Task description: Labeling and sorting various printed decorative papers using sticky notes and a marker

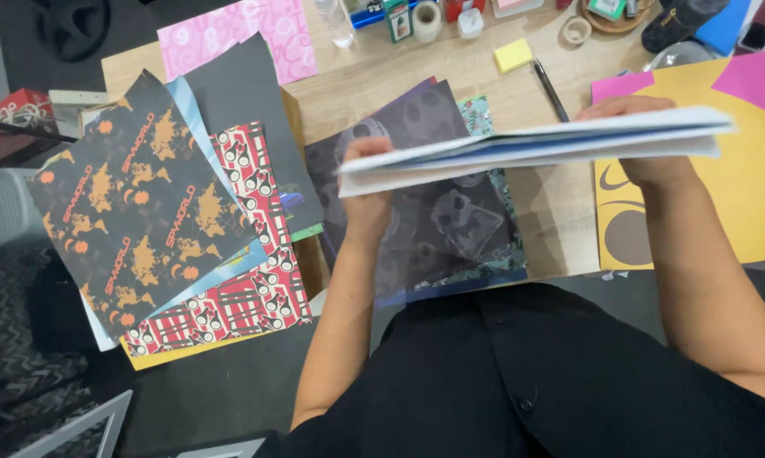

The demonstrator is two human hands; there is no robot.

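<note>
A person in a black shirt stands at a wooden table (374,85), seen from above. Both hands hold a stack of paper sheets (535,146) flat, edge-on to the camera, lifted above the table. The left hand (367,182) grips the stack's left end, fingers curled closed around it from underneath, fingertips showing over the top edge. The right hand (645,140) grips the right end, fingers closed over the far edge, the rest of the hand hidden beneath the paper.

Directly under the stack, a dark grey patterned sheet (433,220) lies on the table. To the right of the stack lies a large yellow and pink sheet (739,195). To the left of the stack, a fan of patterned sheets spreads out: a black sheet with orange splashes (132,203) on top, and a red checked sheet (247,254) beneath it. Beyond the stack, on the far part of the table, lie a pink patterned sheet (238,34), a yellow sticky-note pad (513,55), a black pen (551,90) and a roll of tape (427,19).
</note>
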